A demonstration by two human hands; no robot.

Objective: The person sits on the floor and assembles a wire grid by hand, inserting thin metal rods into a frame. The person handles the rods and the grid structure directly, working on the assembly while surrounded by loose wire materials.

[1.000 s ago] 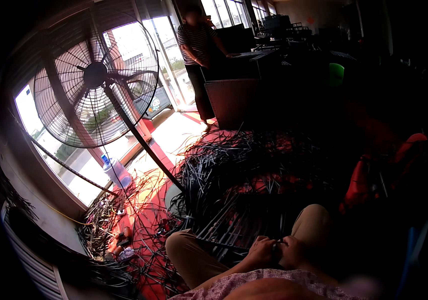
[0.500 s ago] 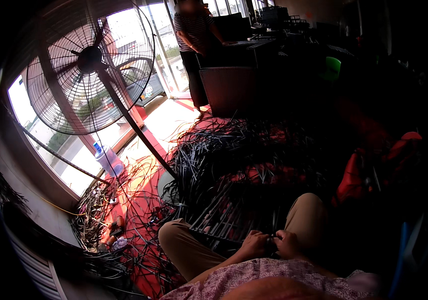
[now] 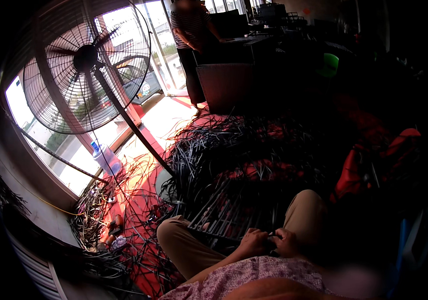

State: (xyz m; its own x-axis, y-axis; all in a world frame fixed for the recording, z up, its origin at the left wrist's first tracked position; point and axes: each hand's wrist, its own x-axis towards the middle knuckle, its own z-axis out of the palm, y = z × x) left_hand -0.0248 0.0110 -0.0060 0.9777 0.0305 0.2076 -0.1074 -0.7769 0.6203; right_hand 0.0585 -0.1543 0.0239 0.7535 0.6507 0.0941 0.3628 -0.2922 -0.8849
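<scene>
The red floor (image 3: 147, 196) here is strewn with loose dark strips (image 3: 196, 152), heaped thickly beside the round base (image 3: 164, 183) of a tall fan (image 3: 85, 59). Over in the sunlight stands a clear, blue-topped bottle (image 3: 107, 161) too.

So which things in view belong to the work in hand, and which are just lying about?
Seemingly in the work:
left grip and right grip, close together, anything held too dark to tell
dark strips between the knees
strip pile beyond, probably

Apparently just about:
standing fan
clear water jug
</scene>
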